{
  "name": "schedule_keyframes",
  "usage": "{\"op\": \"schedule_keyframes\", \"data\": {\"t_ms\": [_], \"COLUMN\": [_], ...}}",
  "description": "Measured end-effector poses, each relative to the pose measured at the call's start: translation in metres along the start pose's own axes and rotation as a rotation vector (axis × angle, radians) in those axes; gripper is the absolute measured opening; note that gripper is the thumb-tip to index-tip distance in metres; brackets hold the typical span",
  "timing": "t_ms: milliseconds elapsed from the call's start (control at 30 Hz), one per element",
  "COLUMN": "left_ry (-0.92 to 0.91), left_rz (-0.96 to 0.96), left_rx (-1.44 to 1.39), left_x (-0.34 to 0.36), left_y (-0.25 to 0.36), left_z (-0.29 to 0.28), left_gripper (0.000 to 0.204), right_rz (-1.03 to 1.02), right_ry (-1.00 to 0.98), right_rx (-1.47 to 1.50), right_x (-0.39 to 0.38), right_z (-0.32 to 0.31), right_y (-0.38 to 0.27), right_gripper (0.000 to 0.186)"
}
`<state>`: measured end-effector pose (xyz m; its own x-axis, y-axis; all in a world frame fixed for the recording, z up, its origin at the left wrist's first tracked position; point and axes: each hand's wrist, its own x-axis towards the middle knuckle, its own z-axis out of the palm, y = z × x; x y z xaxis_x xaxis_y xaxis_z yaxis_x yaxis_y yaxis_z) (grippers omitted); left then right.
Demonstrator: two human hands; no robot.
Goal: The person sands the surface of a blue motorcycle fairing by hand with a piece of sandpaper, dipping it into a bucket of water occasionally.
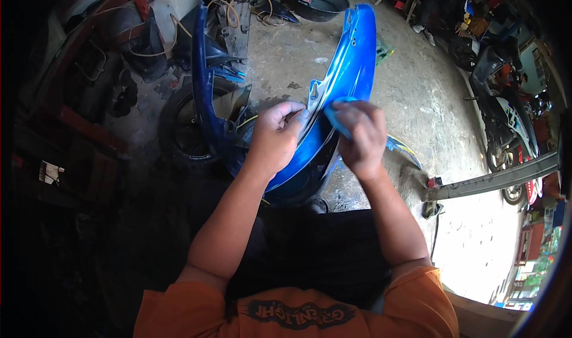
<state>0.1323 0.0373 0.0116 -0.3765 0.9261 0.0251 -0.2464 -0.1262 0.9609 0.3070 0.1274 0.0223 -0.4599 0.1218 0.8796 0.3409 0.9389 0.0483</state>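
Note:
A long, curved blue motorcycle body panel (351,64) stands on end in front of me, its lower part resting near my lap. My left hand (275,136) grips the panel's edge at its middle, fingers curled over it. My right hand (360,136) presses a small blue cloth or pad (337,112) against the panel's glossy face, just right of the left hand. Both forearms come up from the lower edge, from orange sleeves.
A partly stripped motorcycle with a dark blue frame (202,81) and a black tyre (182,132) stands to the left. Loose wires (244,7) and a black basin (325,1) lie farther back. Parked motorcycles (503,117) line the right side. Bare concrete floor (417,93) lies to the right.

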Motion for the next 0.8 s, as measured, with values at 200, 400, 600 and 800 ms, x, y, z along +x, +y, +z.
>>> {"op": "schedule_keyframes", "data": {"t_ms": [200, 400, 600, 800], "left_ry": [0.164, 0.084, 0.025, 0.003], "left_rz": [0.044, -0.053, -0.007, 0.042], "left_rx": [-0.009, 0.054, 0.051, 0.090], "left_x": [0.008, 0.002, 0.004, 0.014], "left_y": [-0.005, 0.003, -0.021, -0.031], "left_z": [-0.012, -0.005, 0.001, 0.002], "left_gripper": [0.018, 0.018, 0.018, 0.018], "right_rz": [0.073, 0.218, 0.075, 0.030], "right_ry": [-0.091, -0.028, -0.119, -0.156], "right_rx": [0.158, 0.094, 0.099, 0.102], "right_x": [-0.009, -0.008, -0.009, -0.009], "right_z": [0.014, 0.007, 0.008, 0.007], "right_y": [-0.018, 0.004, -0.007, -0.016], "right_gripper": [0.041, 0.041, 0.045, 0.043]}}
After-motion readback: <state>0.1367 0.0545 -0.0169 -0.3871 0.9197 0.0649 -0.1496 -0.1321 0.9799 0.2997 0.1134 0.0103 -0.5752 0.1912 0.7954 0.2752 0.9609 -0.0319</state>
